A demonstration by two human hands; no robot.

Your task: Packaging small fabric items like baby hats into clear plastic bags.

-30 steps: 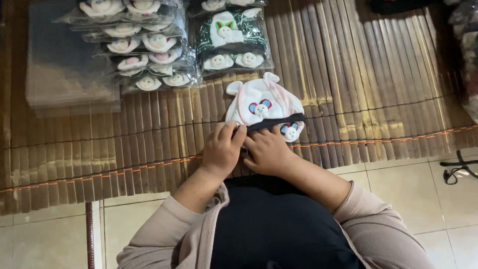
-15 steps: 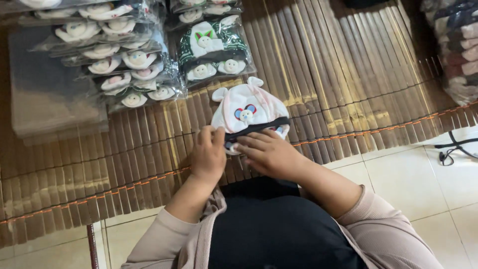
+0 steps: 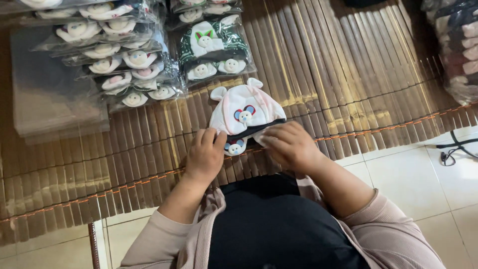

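Pink-white baby hat (image 3: 246, 113) laid flat on bamboo mat (image 3: 348, 74), shifted slightly since 0.5 s ago | left hand (image 3: 205, 154) pinching lower brim, curled | right hand (image 3: 289, 144) pressed on brim edge, fingers bent | 2 mouse appliqués visible | bagged hats (image 3: 124, 55) stacked beyond.

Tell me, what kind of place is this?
Probably a home packing spot for baby hats. A person sits on a tiled floor by a bamboo mat, both hands on a white baby hat, with stacks of bagged hats nearby.
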